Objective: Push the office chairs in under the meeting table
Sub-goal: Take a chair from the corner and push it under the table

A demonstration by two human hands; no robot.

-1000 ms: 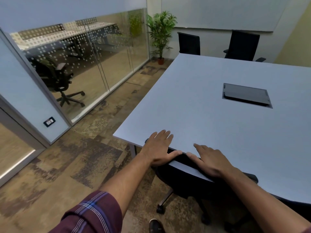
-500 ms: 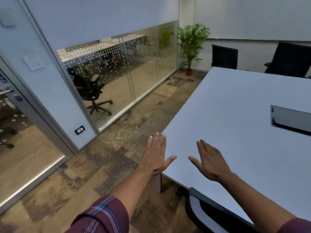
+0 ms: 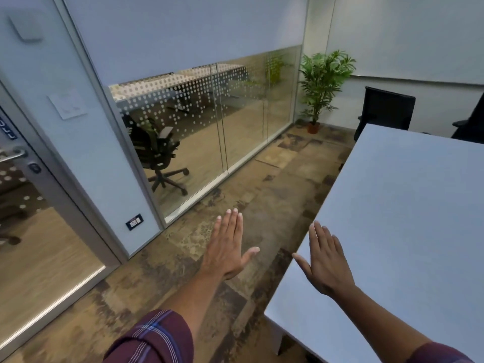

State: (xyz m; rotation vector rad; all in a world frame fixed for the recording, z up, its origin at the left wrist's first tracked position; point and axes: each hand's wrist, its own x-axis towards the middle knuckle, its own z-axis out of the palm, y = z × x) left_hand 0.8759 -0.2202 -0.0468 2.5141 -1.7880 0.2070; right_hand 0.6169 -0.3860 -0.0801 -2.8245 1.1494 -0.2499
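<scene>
The pale grey meeting table [image 3: 408,218] fills the right side of the view, its near corner at the lower middle. My left hand [image 3: 226,247] hovers flat over the carpet left of the table, fingers together and thumb out, holding nothing. My right hand [image 3: 323,260] hovers flat above the table's left edge, also holding nothing. A black office chair [image 3: 386,110] stands at the far end of the table, and part of a second black chair [image 3: 471,121] shows at the right frame edge. The chair nearest me is out of view.
A glass partition [image 3: 222,121] runs along the left, with another office chair [image 3: 157,150] behind it. A glass door [image 3: 34,205] stands at the far left. A potted plant [image 3: 320,85] sits in the far corner. Patterned carpet [image 3: 262,189] lies between partition and table.
Both hands came off the back of the near chair and rose open. The view swung left, so the near chair dropped out of sight and the door came in.
</scene>
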